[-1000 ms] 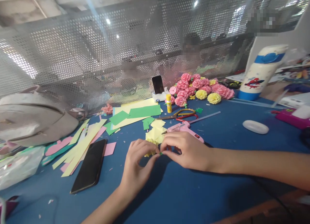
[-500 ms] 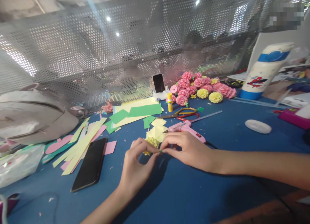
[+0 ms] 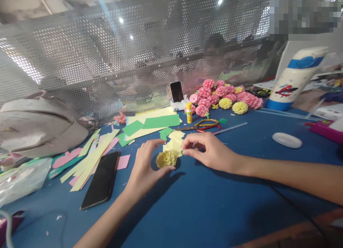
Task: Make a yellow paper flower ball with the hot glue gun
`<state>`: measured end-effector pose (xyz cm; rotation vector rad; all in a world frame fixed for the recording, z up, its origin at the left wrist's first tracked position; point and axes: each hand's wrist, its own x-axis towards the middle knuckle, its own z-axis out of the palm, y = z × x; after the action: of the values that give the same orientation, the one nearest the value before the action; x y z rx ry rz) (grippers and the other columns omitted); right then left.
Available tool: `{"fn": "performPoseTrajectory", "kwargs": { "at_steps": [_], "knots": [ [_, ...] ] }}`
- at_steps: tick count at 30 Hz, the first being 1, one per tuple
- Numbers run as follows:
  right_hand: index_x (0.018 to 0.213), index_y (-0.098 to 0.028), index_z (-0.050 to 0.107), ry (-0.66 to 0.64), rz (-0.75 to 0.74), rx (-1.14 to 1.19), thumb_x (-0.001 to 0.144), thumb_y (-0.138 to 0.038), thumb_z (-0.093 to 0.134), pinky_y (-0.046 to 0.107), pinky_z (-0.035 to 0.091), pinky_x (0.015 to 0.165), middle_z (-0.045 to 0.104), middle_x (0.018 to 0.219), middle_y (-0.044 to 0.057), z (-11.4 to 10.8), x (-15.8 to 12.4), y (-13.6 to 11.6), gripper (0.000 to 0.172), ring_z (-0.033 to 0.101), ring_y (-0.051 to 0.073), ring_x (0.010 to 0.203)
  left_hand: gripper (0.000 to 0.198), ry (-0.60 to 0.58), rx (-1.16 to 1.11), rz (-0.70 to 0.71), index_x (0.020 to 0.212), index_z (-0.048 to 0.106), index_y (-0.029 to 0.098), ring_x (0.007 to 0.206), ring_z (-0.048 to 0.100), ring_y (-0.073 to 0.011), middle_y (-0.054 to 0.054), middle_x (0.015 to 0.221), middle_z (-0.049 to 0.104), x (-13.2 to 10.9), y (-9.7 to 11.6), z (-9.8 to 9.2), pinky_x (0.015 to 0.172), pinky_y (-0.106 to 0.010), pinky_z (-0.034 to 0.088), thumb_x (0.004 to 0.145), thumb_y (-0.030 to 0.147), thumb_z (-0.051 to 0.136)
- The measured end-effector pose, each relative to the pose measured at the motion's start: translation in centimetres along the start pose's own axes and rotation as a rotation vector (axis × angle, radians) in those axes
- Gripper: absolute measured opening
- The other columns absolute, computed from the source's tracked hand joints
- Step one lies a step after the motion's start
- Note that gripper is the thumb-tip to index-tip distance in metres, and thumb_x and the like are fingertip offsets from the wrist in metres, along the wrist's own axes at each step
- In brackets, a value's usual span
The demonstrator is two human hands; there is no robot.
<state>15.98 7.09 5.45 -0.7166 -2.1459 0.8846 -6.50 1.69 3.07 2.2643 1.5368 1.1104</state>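
Observation:
My left hand (image 3: 147, 161) is open, thumb and fingers spread around a ruffled yellow paper flower (image 3: 165, 159) on the blue table. I cannot tell whether the fingers touch it. Just to the right, my right hand (image 3: 207, 149) has thumb and forefinger pinched on a small green paper piece (image 3: 182, 153), mostly hidden by the fingertips. Pale yellow paper squares (image 3: 171, 146) lie behind the flower, between the hands. Beyond my right hand are scissors (image 3: 205, 125) with yellow and red handles and a clear glue stick (image 3: 230, 128). The pink glue gun is hidden behind that hand.
Pink paper flowers (image 3: 205, 92), a yellow glue tube (image 3: 189, 113) and a propped phone (image 3: 177, 92) stand along the perforated screen (image 3: 112, 62). At left are a black phone (image 3: 101, 180), paper strips (image 3: 93, 160) and a bag (image 3: 45, 123). A bottle (image 3: 296, 80) stands at right.
My hands have moved apart: the left has opened around the yellow flower, and the right has drawn back slightly up and right with the green piece. The glue gun is now covered.

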Motion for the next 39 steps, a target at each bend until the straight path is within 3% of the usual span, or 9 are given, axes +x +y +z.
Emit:
{"fn": "performPoseTrajectory", "kwargs": {
  "at_steps": [2, 6, 13, 20, 27, 35, 39],
  "knots": [
    [0.080, -0.016, 0.062, 0.020, 0.003, 0.030, 0.088, -0.015, 0.060, 0.020, 0.042, 0.059, 0.064, 0.079, -0.001, -0.5, 0.3, 0.1, 0.008, 0.055, 0.009, 0.067, 0.066, -0.120, 0.040, -0.032, 0.128, 0.050, 0.027, 0.113, 0.053, -0.0312, -0.008, 0.126, 0.058, 0.3, -0.8, -0.3, 0.096, -0.046, 0.039, 0.071, 0.041, 0.081],
    [0.082, -0.017, 0.059, 0.033, -0.027, 0.063, 0.089, -0.016, 0.059, 0.019, 0.043, 0.059, 0.061, 0.081, -0.002, -1.1, 0.4, 0.2, 0.007, 0.055, 0.009, 0.069, 0.045, -0.279, 0.058, -0.063, 0.121, 0.055, 0.026, 0.109, 0.056, -0.0277, -0.006, 0.118, 0.061, 0.6, -0.7, -0.3, 0.094, -0.043, 0.042, 0.079, 0.026, 0.073],
    [0.083, -0.017, 0.066, 0.026, -0.140, 0.075, 0.089, -0.020, 0.065, 0.020, 0.042, 0.058, 0.063, 0.085, -0.001, -1.9, 0.0, -0.7, 0.006, 0.054, 0.008, 0.068, 0.044, -0.199, -0.338, -0.118, 0.119, 0.054, 0.027, 0.112, 0.058, -0.0208, -0.003, 0.120, 0.061, 0.1, 1.2, 0.7, 0.099, -0.035, 0.043, 0.080, 0.018, 0.072],
    [0.086, -0.013, 0.067, 0.003, -0.313, 0.002, 0.090, -0.018, 0.064, 0.024, 0.045, 0.070, 0.064, 0.082, 0.002, -1.9, -0.7, -1.8, 0.007, 0.056, 0.012, 0.077, 0.048, -0.156, -0.567, -0.182, 0.116, 0.056, 0.029, 0.111, 0.059, -0.0181, 0.000, 0.116, 0.062, -0.7, 2.4, 1.5, 0.097, -0.028, 0.045, 0.075, 0.014, 0.077],
    [0.086, -0.012, 0.067, 0.003, -0.406, -0.100, 0.089, -0.012, 0.065, 0.024, 0.043, 0.076, 0.064, 0.081, 0.002, -1.8, -0.9, -2.1, 0.004, 0.055, 0.012, 0.080, 0.050, -0.183, -0.630, -0.230, 0.116, 0.056, 0.028, 0.113, 0.058, -0.0198, -0.001, 0.118, 0.062, -1.0, 2.7, 1.6, 0.098, -0.029, 0.045, 0.074, 0.018, 0.080],
    [0.088, -0.013, 0.064, -0.035, -0.416, -0.219, 0.092, -0.014, 0.060, 0.028, 0.042, 0.083, 0.063, 0.086, 0.003, -1.7, -0.9, -1.4, 0.006, 0.055, 0.014, 0.086, 0.054, -0.199, -0.651, -0.282, 0.115, 0.055, 0.025, 0.112, 0.058, -0.0222, -0.003, 0.117, 0.063, -1.0, 2.7, 1.9, 0.097, -0.031, 0.044, 0.071, 0.027, 0.084],
    [0.084, -0.015, 0.061, -0.037, -0.369, -0.252, 0.089, -0.013, 0.061, 0.027, 0.040, 0.079, 0.061, 0.084, 0.001, -1.5, -1.0, -1.3, 0.005, 0.053, 0.013, 0.084, 0.055, -0.188, -0.649, -0.314, 0.113, 0.055, 0.023, 0.109, 0.059, -0.0228, -0.004, 0.114, 0.064, -1.1, 3.0, 2.2, 0.094, -0.032, 0.045, 0.068, 0.029, 0.086]
  ]
}}
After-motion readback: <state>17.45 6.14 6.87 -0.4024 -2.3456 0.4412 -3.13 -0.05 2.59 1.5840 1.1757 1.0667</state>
